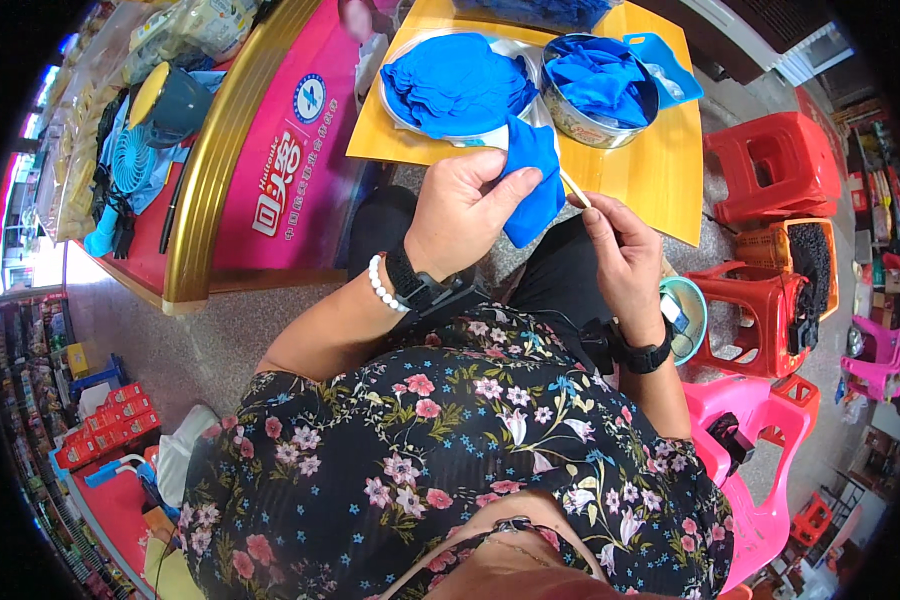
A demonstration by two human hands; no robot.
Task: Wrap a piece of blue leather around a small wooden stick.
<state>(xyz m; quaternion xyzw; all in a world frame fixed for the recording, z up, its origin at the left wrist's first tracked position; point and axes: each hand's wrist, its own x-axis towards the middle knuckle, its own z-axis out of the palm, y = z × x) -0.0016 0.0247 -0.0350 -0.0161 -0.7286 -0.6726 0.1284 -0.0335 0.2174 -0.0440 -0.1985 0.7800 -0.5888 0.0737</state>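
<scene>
My left hand pinches a piece of blue cloth between thumb and fingers, above my lap at the table's near edge. The cloth hangs down in a limp fold. In my right hand, the thumb and fingers close round a thin pale stick whose upper end points toward the cloth. Just beyond my hands, a pile of blue cloth pieces lies spread on a round white tray. To its right stands a round tin filled with more blue pieces.
A yellow table bears the tray, the tin and a blue plastic basket. At left is a pink counter with a gold edge, bearing a small fan. Red stools, a pink chair and a pale green bin stand at right.
</scene>
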